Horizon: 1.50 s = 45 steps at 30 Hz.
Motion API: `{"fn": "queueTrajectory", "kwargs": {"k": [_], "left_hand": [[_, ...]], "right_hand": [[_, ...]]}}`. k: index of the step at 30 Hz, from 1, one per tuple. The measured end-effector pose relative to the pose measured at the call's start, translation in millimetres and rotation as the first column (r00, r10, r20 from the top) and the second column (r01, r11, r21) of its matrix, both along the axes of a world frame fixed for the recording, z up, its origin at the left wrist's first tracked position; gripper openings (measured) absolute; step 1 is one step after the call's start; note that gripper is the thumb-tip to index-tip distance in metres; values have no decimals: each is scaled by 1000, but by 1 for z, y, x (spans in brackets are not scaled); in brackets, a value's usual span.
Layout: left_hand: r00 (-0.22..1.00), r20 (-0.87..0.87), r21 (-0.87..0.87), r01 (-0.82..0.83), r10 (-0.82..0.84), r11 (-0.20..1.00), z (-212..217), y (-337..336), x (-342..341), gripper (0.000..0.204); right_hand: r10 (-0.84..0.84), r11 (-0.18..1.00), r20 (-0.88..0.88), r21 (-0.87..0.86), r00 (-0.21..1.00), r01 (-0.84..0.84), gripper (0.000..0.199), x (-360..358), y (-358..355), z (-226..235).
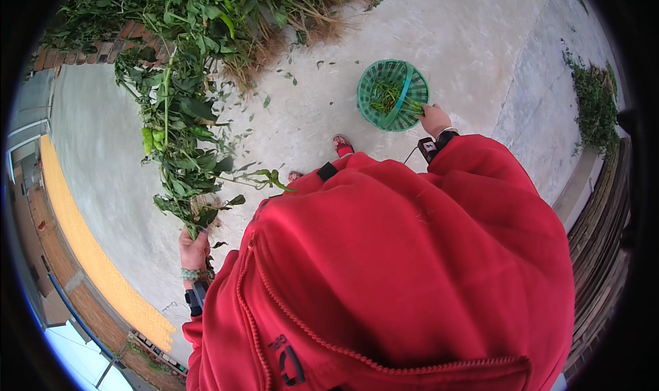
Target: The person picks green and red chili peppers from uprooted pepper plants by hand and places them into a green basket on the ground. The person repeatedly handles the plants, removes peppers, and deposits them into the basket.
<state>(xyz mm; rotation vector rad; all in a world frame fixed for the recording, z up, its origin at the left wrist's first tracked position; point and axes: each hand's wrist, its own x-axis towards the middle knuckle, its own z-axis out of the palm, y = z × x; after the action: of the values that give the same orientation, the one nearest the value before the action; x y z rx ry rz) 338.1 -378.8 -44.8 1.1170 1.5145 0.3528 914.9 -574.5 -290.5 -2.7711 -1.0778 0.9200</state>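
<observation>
My left hand (pixel 194 250) is closed around the lower end of an uprooted pepper plant (pixel 195 161). Its leafy stems stretch away from me, and pale green peppers (pixel 156 140) hang among the leaves. On the right, my right hand (pixel 437 120) is at the rim of a green woven basket (pixel 362 101), with its fingers closed on slim green peppers (pixel 414 107). More green peppers (pixel 386 96) lie in the bottom of the basket. A lighter blue-green handle (pixel 406 89) arches over it. The fingertips of my right hand are partly hidden.
A heap of pulled pepper plants (pixel 206 13) with brown roots lies at the far left, beside a row of bricks (pixel 103 51). Fallen leaves dot the concrete floor (pixel 467 41). Greenery (pixel 594 106) grows along the right edge, near stacked long poles (pixel 598 219). My feet (pixel 342 146) are just short of the basket.
</observation>
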Motion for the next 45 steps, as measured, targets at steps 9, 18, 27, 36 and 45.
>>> {"fn": "queueTrajectory", "kwargs": {"k": [9, 18, 27, 36, 45], "left_hand": [[997, 9, -10, -72, 72, 997, -20, 3, -14, 7], [985, -95, -3, -143, 142, 990, -11, 10, -15, 12], [974, 128, 65, -194, 185, 979, 0, 5, -29, 20], [956, 163, 144, -268, 244, 953, -41, -6, -66, 13], [982, -52, 522, -126, 179, 844, -55, -13, -104, 23]], "right_hand": [[-555, 694, -685, -68, 472, 717, 19, 22, 55, -47], [-479, 812, -584, -12, 655, 583, 49, 31, 88, -84], [-118, 867, -862, 152, 493, 474, 34, -39, 199, 60], [471, 761, -744, 614, 474, 208, 23, -165, 315, 211], [708, 660, -607, 750, 362, -33, 19, -280, 333, 262]]}}
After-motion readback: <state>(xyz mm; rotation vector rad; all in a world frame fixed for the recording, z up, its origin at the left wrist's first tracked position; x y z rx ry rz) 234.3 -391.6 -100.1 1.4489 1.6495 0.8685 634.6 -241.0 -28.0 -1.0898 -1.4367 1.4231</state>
